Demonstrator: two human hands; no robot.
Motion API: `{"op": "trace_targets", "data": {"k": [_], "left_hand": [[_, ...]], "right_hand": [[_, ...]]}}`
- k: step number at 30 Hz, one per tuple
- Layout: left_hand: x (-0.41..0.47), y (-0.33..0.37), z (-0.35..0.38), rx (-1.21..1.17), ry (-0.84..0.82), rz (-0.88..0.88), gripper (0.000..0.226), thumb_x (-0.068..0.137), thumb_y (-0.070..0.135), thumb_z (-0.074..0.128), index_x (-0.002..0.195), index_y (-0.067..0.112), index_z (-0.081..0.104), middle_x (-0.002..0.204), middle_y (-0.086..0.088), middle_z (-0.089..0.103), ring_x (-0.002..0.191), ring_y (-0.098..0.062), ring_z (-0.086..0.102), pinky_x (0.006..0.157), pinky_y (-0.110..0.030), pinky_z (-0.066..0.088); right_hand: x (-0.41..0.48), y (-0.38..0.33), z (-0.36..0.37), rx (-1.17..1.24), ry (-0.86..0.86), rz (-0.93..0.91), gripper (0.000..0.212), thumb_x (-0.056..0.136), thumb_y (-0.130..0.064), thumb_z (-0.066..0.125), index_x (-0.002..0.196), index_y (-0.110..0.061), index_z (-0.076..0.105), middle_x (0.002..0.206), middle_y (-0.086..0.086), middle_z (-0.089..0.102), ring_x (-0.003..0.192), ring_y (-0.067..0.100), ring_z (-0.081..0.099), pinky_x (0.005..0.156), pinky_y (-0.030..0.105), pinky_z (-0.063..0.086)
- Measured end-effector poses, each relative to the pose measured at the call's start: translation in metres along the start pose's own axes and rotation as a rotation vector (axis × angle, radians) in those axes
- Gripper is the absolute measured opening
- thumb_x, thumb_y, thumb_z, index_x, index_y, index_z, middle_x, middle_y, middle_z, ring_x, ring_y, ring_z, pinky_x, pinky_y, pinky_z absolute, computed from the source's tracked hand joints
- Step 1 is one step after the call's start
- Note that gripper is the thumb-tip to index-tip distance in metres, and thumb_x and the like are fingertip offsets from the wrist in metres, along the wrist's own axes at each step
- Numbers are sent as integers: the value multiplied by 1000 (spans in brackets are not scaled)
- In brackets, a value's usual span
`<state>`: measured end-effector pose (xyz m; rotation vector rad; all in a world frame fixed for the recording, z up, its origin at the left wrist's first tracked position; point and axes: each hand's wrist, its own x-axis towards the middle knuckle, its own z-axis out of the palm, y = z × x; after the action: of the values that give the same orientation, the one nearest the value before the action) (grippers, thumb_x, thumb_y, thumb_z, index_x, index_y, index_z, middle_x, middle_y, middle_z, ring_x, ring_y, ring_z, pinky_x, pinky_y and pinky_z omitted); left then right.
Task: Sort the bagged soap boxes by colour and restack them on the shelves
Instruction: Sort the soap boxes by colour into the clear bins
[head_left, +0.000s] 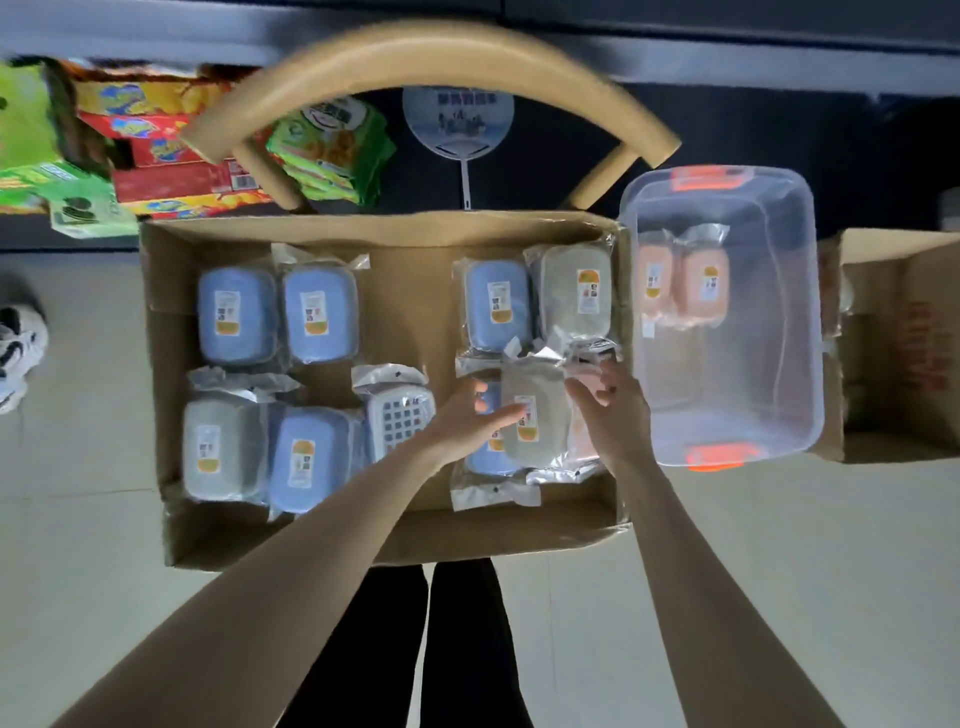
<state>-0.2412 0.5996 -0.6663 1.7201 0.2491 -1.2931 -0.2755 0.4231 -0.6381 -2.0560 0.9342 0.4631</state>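
- Head view, centre: an open cardboard carton (410, 312) fills the middle of the frame, and both forearms cover part of its near flap.
- Right of centre: a clear plastic tub (753, 395) with orange latches sits against the carton's right wall. Two pink soap boxes (704, 283) lie side by side in its upper half, hazy through the plastic.
- Right edge: a second carton (904, 270) is cut off, and its contents are out of sight.
- Top centre: a curved chair back (431, 57) is blurred.
- Carton, left half: two blue soap boxes (236, 317) lie side by side above. A pale grey box (221, 449), a blue box (306, 457) and a white gridded piece (400, 415) lie below.
- Carton, lower right: the left grip (462, 421) holds the grey soap box (535, 415) at its left edge, a digit laid across its face. This box hides most of a bagged blue one (485, 460).
- Right grip (608, 410): its fingers curl loosely at the bag's right edge, and I cannot tell whether they pinch it.
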Motion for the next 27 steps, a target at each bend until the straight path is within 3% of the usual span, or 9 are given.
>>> {"op": "trace_targets", "data": {"k": [3,7,10,12,15,17,19,24,27], "left_hand": [[23,-2,14,-145,14,3,41,78,48,72,109,28,52,101,12,59,89,-3,58,52,-6,43],[45,-9,33,-190,60,16,46,70,44,81,102,17,62,96,-5,69,88,-15,66,67,-20,56],[56,-13,38,-158,119,-4,45,66,49,82,74,15,54,67,0,59,60,-3,58,58,-12,48],[59,-13,36,-135,111,-9,48,66,51,82,62,20,45,56,4,51,48,0,50,51,-11,41],[59,-11,24,-196,101,21,33,63,46,84,81,25,66,75,11,71,69,2,65,53,-8,46],[57,-11,14,-215,145,53,43,61,43,86,94,23,67,84,7,72,80,-8,69,63,-14,51],[56,-9,5,-215,226,75,48,59,40,88,98,27,63,91,5,70,84,-11,68,73,-24,54],[65,-9,-8,-277,345,195,35,69,23,83,97,27,63,83,13,72,75,-5,70,60,-15,53],[68,-13,-7,-303,363,150,56,71,30,82,118,20,53,103,4,68,91,-9,67,75,-22,55]], "right_hand": [[20,5,2,70,82,-20,35,87,-32,69,114,-15,55,104,-2,54,99,17,51,84,27,42],[43,14,1,132,111,10,47,88,-34,67,126,-10,52,112,-1,62,95,10,56,60,-2,37],[58,18,6,99,99,26,44,89,-38,64,122,-10,55,113,1,67,96,11,59,58,-2,35],[65,18,8,106,107,37,43,88,-40,63,120,-11,56,111,0,66,98,13,60,61,11,38],[76,16,9,170,97,58,46,90,-42,63,122,-10,56,110,2,66,102,21,63,78,25,46],[82,13,11,202,66,72,46,89,-44,62,122,-12,56,111,5,67,101,26,65,89,42,52],[88,6,13,209,36,105,55,88,-50,62,126,-12,53,118,5,65,104,29,64,92,48,51],[101,-6,20,157,1,216,82,76,-66,63,131,-10,39,126,12,57,110,35,59,94,50,48],[103,-8,26,117,71,214,80,74,-63,69,123,-7,41,125,12,58,115,34,55,93,39,44]]}}
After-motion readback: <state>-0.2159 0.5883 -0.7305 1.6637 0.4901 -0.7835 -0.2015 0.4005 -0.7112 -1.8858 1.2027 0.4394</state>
